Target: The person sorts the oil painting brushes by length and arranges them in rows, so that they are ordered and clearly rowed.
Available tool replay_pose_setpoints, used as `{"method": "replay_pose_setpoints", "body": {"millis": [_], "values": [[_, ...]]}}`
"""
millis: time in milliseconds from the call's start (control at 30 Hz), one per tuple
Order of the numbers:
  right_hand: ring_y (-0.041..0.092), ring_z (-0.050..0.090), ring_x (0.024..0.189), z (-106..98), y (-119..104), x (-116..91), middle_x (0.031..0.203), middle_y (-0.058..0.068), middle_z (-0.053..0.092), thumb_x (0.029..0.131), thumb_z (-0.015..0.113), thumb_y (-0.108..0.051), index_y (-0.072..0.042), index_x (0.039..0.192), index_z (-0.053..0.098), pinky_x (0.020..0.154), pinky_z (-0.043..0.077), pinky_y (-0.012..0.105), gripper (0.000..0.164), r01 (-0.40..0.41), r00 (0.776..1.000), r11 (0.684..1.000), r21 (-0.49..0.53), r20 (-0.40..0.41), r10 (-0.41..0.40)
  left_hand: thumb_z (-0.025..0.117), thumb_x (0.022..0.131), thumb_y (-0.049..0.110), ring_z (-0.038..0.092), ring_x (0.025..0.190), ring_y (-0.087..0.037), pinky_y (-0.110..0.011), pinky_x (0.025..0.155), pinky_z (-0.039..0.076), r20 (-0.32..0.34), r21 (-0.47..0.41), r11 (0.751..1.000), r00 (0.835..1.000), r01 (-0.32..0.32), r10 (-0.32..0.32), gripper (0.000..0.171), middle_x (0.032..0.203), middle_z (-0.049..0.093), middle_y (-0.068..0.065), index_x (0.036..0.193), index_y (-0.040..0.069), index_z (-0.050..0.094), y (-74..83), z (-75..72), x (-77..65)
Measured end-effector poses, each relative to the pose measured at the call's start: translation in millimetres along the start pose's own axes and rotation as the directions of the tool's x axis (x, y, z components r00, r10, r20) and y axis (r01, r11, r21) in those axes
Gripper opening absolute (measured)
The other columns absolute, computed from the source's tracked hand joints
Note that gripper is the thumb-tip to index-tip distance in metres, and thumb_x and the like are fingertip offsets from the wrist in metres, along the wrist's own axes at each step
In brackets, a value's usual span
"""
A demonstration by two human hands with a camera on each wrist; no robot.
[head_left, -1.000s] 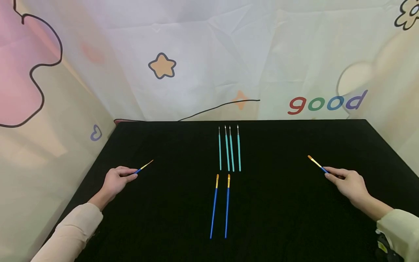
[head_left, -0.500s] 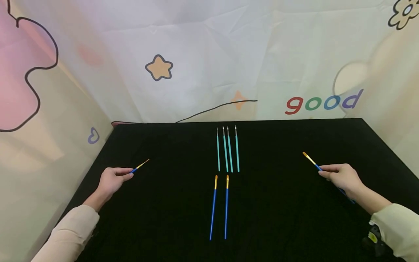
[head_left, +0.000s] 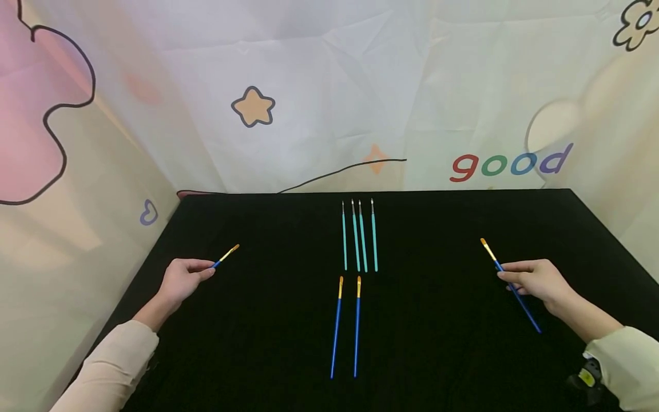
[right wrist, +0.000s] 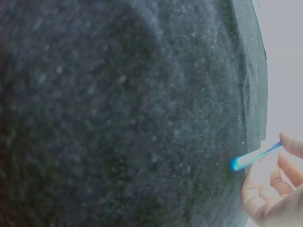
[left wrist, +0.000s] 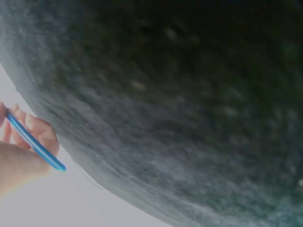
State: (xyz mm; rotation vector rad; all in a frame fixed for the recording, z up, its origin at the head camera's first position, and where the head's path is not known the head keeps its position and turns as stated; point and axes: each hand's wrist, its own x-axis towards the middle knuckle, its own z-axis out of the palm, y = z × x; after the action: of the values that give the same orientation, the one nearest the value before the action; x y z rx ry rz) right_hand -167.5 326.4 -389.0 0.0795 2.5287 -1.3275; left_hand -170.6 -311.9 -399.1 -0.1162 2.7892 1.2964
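Observation:
My left hand (head_left: 181, 279) pinches a blue paintbrush (head_left: 226, 254) near its gold ferrule, the orange bristles pointing up and right. In the left wrist view the blue handle (left wrist: 35, 144) runs across the palm side of the fingers. On the right side of the table, my right hand (head_left: 538, 281) pinches another blue paintbrush (head_left: 525, 312), its bristle end up and left and its handle slanting down in front of the wrist. The right wrist view shows that handle's end (right wrist: 241, 162) beyond the fingers. Between the hands lie two blue paintbrushes (head_left: 336, 337), (head_left: 356, 337) side by side.
Behind the two blue brushes lies a row of several teal paintbrushes (head_left: 362, 243), bristles toward the back. The black tabletop (head_left: 278, 320) ends at a printed curtain (head_left: 319, 114). A dark object (head_left: 587, 377) hangs by the right cuff.
Both hands have kept hold of their paintbrushes. The right brush has turned, so its handle now shows below the hand. The left brush has tilted slightly more upright. The lying brushes stayed put.

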Motion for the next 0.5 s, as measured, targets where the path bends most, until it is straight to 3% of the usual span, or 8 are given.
{"method": "replay_pose_setpoints", "body": {"millis": [300, 500], "values": [[0.011, 0.064, 0.072, 2.1, -2.7, -5.1, 0.083, -0.001, 0.066, 0.089, 0.058, -0.016, 0.016, 0.114, 0.052, 0.063, 0.053, 0.026, 0.041, 0.005, 0.999, 0.995, 0.102, 0.037, -0.009, 0.058, 0.089, 0.010, 0.043, 0.073, -0.020, -0.029, 0.061, 0.037, 0.010, -0.023, 0.999, 0.999, -0.034, 0.035, 0.027, 0.089, 0.059, -0.012, 0.108, -0.008, 0.062, 10.2, 7.4, -2.5], [0.013, 0.065, 0.074, 5.6, -8.3, -6.2, 0.086, 0.001, 0.067, 0.089, 0.058, -0.015, 0.016, 0.114, 0.051, 0.067, 0.054, 0.027, 0.041, 0.006, 0.998, 0.988, 0.155, 0.056, -0.015, 0.057, 0.089, 0.009, 0.050, 0.072, -0.021, -0.029, 0.059, 0.044, 0.024, -0.061, 0.997, 0.998, -0.049, 0.051, 0.026, 0.085, 0.062, -0.015, 0.107, -0.010, 0.061, 12.1, 8.6, -4.1]]}}
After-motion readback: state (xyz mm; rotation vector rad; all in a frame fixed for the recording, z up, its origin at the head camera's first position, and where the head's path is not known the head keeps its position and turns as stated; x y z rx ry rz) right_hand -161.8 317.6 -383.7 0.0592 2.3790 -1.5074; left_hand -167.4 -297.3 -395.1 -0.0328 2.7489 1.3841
